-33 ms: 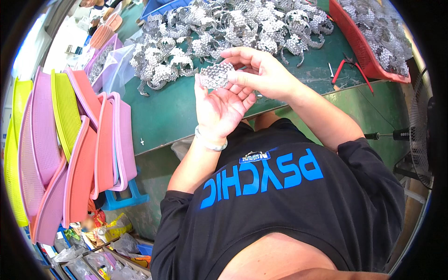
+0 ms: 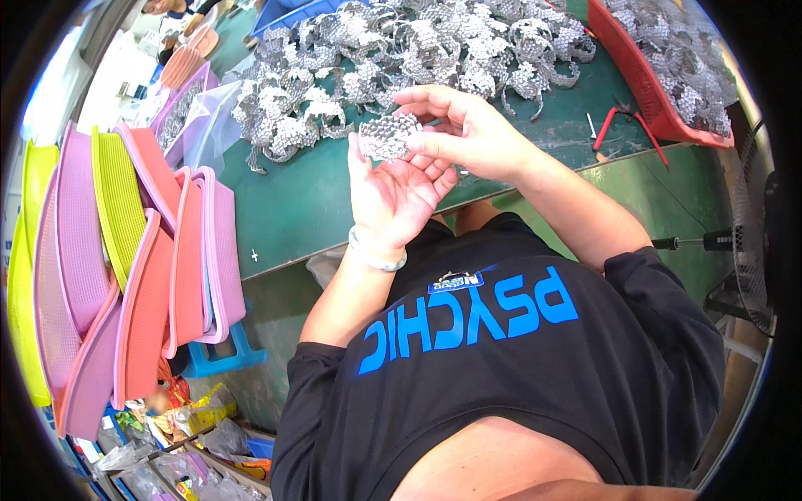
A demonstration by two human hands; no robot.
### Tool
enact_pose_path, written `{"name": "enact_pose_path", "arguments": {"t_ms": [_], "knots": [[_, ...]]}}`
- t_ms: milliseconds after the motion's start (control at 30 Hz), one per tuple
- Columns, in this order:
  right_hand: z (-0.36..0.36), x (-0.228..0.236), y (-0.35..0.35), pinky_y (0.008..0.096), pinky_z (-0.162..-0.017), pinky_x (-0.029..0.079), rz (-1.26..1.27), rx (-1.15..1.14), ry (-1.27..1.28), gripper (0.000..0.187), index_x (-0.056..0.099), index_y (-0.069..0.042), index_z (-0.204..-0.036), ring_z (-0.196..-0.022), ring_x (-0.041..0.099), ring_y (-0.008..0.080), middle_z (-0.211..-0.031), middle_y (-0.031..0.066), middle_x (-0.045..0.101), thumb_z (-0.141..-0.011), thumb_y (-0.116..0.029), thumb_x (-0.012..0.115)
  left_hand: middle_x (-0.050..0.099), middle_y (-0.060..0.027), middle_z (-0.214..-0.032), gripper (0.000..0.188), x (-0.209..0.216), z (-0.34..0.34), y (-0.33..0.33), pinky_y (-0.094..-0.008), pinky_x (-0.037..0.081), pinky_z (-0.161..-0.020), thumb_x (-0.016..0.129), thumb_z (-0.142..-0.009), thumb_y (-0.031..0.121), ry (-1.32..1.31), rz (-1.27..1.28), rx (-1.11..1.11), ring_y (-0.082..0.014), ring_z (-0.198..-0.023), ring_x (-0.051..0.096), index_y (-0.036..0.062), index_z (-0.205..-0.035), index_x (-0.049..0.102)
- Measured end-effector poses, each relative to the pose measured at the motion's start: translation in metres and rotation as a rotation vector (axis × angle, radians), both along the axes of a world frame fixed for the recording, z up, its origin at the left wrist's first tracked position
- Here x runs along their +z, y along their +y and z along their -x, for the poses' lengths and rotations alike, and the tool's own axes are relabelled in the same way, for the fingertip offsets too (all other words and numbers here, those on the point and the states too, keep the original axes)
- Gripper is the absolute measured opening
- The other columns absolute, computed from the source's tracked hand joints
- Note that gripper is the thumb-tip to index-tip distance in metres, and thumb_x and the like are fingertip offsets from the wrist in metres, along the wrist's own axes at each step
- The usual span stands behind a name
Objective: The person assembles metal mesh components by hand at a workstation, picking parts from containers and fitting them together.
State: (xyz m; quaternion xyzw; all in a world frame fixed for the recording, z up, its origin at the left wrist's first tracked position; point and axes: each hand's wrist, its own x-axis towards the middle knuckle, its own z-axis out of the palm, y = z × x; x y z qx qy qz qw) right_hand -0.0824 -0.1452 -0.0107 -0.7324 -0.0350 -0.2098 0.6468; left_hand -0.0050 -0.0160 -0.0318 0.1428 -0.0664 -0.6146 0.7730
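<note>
A curled band of silver-grey honeycomb-patterned strip point(image 2: 389, 136) is held up over the near edge of the green table point(image 2: 288, 213). My left hand point(image 2: 393, 200), palm up, supports it from below and at its left side with the fingertips. From the right, my right hand point(image 2: 478, 134) closes on the band's right edge, thumb in front and fingers curving behind. Parts of both hands' fingers are hidden behind the band. Just beyond my hands lies a big heap of similar curled bands point(image 2: 418, 58).
A red basket point(image 2: 660, 117) full of bands sits at the right, beside red-handled pliers point(image 2: 608, 129). Stacked coloured baskets point(image 2: 150, 275) crowd the left, with a blue stool point(image 2: 221, 357) below. A fan point(image 2: 752, 234) stands at far right. Another person point(image 2: 180, 12) works at upper left.
The honeycomb band has turned slightly between my fingers. Both hands stay almost in the same place, and the heap has not moved.
</note>
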Motion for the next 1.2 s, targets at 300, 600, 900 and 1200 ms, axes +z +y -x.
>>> {"name": "enact_pose_path", "arguments": {"t_ms": [300, 600, 900, 1200], "knots": [[0.028, 0.017, -0.016, 0.0317, -0.087, 0.043, 0.195, -0.031, 0.016, 0.064, 0.040, -0.002, -0.126, -0.109, 0.049, 0.0202, -0.117, 0.0143, 0.050, -0.070, -0.017, 0.068, 0.047, -0.0121, -0.122, 0.071, 0.005, 0.016, -0.005, -0.0407, 0.045, -0.080, 0.040, -0.081, 0.063, -0.095, 0.008, -0.090, -0.0276, -0.104, 0.051, 0.0072, -0.126, 0.037], [0.136, 0.091, -0.132, 0.0280, -0.089, 0.041, 0.713, -0.834, -0.111, 0.060, 0.045, -0.002, -0.123, -0.106, 0.049, 0.0158, -0.115, 0.0098, 0.053, -0.071, -0.016, 0.072, 0.060, -0.0157, -0.102, 0.057, -0.007, 0.015, -0.001, -0.0370, 0.047, -0.078, 0.033, -0.090, 0.048, -0.443, -0.196, -0.123, -0.0261, -0.092, 0.057, -0.0013, -0.112, 0.051], [0.220, 0.154, -0.290, 0.0332, -0.086, 0.043, 0.841, -1.532, -0.203, 0.061, 0.053, -0.002, -0.114, -0.100, 0.056, 0.0273, -0.109, 0.0185, 0.058, -0.068, -0.039, 0.068, 0.060, -0.0131, -0.097, 0.040, -0.010, 0.018, -0.001, -0.0345, 0.046, -0.076, 0.041, -0.090, 0.034, -0.545, -0.289, -0.139, -0.0227, -0.086, 0.058, 0.0002, -0.109, 0.051], [0.213, 0.159, -0.305, 0.0322, -0.094, 0.038, 0.854, -1.399, 0.394, 0.069, 0.048, -0.001, -0.121, -0.109, 0.051, 0.0285, -0.117, 0.0194, 0.053, -0.066, -0.039, 0.065, 0.061, -0.0123, -0.096, 0.035, -0.015, 0.016, 0.002, -0.0343, 0.047, -0.076, 0.043, -0.090, 0.029, -0.567, -0.335, -0.143, -0.0221, -0.085, 0.058, 0.0005, -0.107, 0.052]]}}
